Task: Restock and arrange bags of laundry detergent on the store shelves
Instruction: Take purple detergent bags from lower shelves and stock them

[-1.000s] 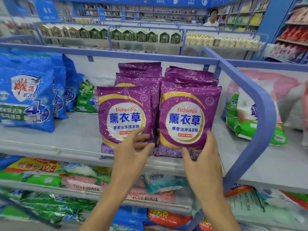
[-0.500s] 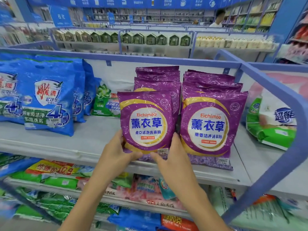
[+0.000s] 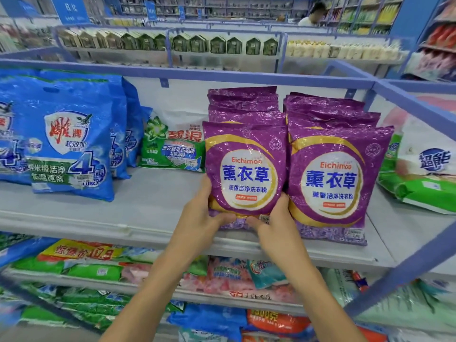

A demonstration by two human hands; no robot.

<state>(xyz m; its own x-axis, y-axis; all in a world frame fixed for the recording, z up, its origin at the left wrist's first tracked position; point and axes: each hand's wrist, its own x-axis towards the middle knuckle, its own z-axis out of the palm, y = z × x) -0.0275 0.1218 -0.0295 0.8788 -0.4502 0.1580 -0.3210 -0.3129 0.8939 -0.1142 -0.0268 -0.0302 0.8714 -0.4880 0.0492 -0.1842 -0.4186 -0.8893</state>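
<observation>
Two rows of purple Eichimoo detergent bags stand on the grey top shelf (image 3: 148, 213). My left hand (image 3: 199, 218) and my right hand (image 3: 276, 223) grip the lower corners of the front bag of the left row (image 3: 246, 169), thumbs across its bottom edge. That bag stands upright at the shelf's front. Beside it on the right stands the front bag of the right row (image 3: 330, 178), touching it. More purple bags (image 3: 244, 102) line up behind both.
Large blue detergent bags (image 3: 64, 149) stand at the left of the shelf, a green and white bag (image 3: 172, 146) behind. Green and white bags (image 3: 417, 174) lie beyond the blue divider rail (image 3: 414, 104). Lower shelves hold several mixed bags. A person stands far back.
Both hands left the two front bags and moved onto the left front bag, gripping its lower corners. The view has shifted left and closer.
</observation>
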